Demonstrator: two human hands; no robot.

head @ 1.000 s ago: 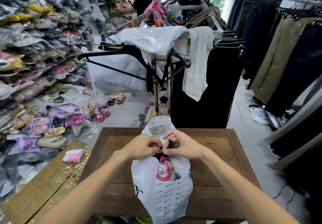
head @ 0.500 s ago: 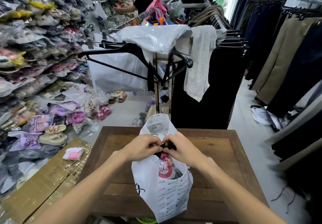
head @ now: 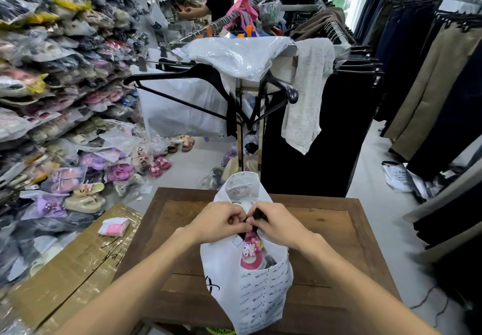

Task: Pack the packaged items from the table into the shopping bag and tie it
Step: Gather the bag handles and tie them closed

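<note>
Head | bag at table's 6 o'clock edge | left hand, right hand pinch handles together | risk: knot slips loose, bag tips off edge

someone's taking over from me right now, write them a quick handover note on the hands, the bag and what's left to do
Left hand: fingers curled, pinching the bag's top at its mouth.
Right hand: fingers curled, pinching a dark tie or handle piece at the same spot; what exactly it is cannot be told.
Shopping bag: white, printed, standing on the wooden table near its front edge, handle loop up behind the hands.
Done: a pink packaged item is inside the bag, showing through a gap below the hands. No packaged items show on the tabletop.
Left: finish the knot, close that gap.
</note>
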